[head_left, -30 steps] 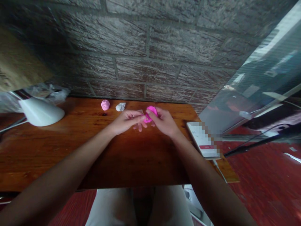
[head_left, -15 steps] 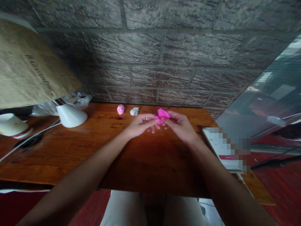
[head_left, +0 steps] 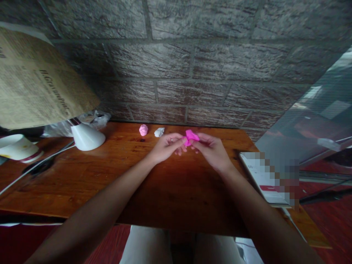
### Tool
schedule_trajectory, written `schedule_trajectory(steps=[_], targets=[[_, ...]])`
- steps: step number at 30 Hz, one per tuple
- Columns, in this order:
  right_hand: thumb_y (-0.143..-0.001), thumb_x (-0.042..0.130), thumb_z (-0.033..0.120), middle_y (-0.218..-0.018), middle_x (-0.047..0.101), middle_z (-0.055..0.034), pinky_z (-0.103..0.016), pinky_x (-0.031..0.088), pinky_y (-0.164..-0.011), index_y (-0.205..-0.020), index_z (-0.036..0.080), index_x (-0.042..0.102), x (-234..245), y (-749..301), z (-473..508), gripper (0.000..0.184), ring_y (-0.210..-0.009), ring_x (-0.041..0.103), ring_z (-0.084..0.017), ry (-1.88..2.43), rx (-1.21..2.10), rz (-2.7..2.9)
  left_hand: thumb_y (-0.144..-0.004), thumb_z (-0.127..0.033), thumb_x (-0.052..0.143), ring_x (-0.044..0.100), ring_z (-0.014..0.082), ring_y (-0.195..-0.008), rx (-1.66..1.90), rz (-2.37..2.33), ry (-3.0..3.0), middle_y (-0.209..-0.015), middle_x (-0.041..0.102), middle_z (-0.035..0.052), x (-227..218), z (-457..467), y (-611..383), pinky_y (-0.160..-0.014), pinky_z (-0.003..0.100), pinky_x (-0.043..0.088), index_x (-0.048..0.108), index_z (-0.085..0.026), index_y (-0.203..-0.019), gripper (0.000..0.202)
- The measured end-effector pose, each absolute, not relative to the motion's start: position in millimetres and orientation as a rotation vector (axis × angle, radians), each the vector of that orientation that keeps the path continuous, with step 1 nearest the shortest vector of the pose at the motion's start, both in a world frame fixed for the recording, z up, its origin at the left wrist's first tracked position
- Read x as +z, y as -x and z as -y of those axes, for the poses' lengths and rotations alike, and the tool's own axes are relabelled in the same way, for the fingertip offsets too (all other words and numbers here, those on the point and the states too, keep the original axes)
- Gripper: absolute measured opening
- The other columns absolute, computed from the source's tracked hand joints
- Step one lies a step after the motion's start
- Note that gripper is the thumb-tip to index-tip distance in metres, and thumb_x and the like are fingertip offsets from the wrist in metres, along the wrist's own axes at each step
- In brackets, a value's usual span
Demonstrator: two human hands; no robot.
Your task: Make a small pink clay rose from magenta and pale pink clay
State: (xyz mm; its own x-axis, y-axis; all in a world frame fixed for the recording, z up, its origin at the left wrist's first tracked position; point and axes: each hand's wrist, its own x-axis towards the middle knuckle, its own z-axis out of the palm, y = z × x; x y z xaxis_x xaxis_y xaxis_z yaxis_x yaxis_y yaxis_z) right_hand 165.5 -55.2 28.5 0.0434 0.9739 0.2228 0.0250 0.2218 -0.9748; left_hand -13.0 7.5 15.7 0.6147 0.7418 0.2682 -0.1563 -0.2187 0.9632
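Both hands meet above the far middle of the wooden table [head_left: 154,190], pinching a small bright pink folded piece [head_left: 190,136]. My left hand [head_left: 167,146], with a ring on one finger, grips its left edge with closed fingertips. My right hand [head_left: 211,148] holds its right side between thumb and fingers. What the pink piece is made of I cannot tell. A pale pink lump [head_left: 143,129] and a small white lump [head_left: 158,132] lie on the table just beyond my left hand, near the wall.
A brick wall [head_left: 209,62] backs the table. A white lamp base [head_left: 87,137] with a cord, a clear plastic bag [head_left: 90,119], a white dish [head_left: 17,148] and a brown paper sheet [head_left: 38,91] are at the left. A phone [head_left: 265,179] lies at the table's right edge.
The camera view has shifted, showing more of the left side. The pink piece looks flatter and more folded than a second ago; both hands have kept hold of it.
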Motion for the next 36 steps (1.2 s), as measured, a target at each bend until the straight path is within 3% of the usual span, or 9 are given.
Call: schedule_trajectory(steps=[9,15,27,32,36], targets=[[-0.077,0.077,0.041,-0.094,0.077,-0.0037,-0.023,0.05,-0.059,-0.111,0.022,0.077,25,-160,57,0.039,-0.069,0.065,-0.012,1.087,0.961,1.301,-0.079,-0.049,0.078,0.058,0.0068,-0.052,0.965,-0.494,-1.565,-0.067,0.068,0.0006,14,-8,11,-0.051,0.018,0.047,0.067,-0.013,-0.083,0.038],[-0.079,0.075,0.046,-0.09,0.076,-0.0033,-0.024,0.05,-0.057,-0.111,0.021,0.075,24,-162,55,0.041,-0.063,0.064,-0.011,1.102,0.942,1.269,-0.081,-0.049,0.077,0.06,0.008,-0.051,0.972,-0.445,-1.506,-0.069,0.07,-0.0004,15,-7,9,-0.051,0.019,0.049,0.062,-0.014,-0.098,0.042],[-0.082,0.072,0.041,-0.101,0.076,-0.0049,-0.026,0.053,-0.058,-0.121,0.024,0.072,22,-159,57,0.043,-0.064,0.066,-0.012,1.069,0.947,1.385,-0.077,-0.049,0.079,0.058,0.0073,-0.05,0.996,-0.515,-1.489,-0.061,0.066,-0.0017,14,-9,10,-0.051,0.018,0.046,0.064,-0.014,-0.086,0.039],[-0.083,0.07,0.05,-0.099,0.077,-0.0059,-0.023,0.052,-0.056,-0.122,0.021,0.071,27,-155,60,0.049,-0.072,0.069,-0.014,1.106,0.978,1.357,-0.078,-0.049,0.078,0.058,0.0078,-0.051,1.009,-0.541,-1.47,-0.061,0.066,-0.0018,12,-10,10,-0.051,0.019,0.046,0.064,-0.014,-0.088,0.039],[-0.083,0.065,0.061,-0.093,0.076,-0.006,-0.022,0.052,-0.056,-0.109,0.02,0.074,29,-153,60,0.049,-0.072,0.069,-0.014,1.122,1.01,1.274,-0.076,-0.049,0.08,0.06,0.0084,-0.053,0.995,-0.533,-1.46,-0.064,0.067,-0.0008,11,-10,10,-0.053,0.02,0.047,0.065,-0.014,-0.089,0.041]])
